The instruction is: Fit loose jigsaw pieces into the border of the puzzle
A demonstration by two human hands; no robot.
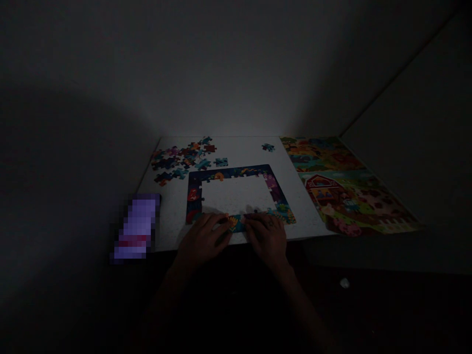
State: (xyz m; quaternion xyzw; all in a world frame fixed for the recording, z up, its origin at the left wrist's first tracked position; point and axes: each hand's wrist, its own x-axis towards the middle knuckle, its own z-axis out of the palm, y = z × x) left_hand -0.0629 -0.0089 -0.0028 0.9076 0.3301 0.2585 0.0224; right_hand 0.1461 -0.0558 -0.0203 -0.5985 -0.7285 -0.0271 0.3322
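A rectangular jigsaw puzzle border lies on the white tabletop, its middle showing bare table. Along the near edge, my left hand grips the border with bent fingers and thumb, left of a teal puzzle piece with a yellow plant. My right hand is closed on the same edge a little to the right, thumb and fingertips at the pieces. Both hands cover parts of the near edge, so the exact pieces under the fingertips are hidden. Loose jigsaw pieces lie in a pile at the back left.
One loose piece lies at the back right. Two picture sheets, a farm scene and another scene, cover the table's right side. A blurred-out phone-like object sits at the left edge. Walls stand behind, and the room is dim.
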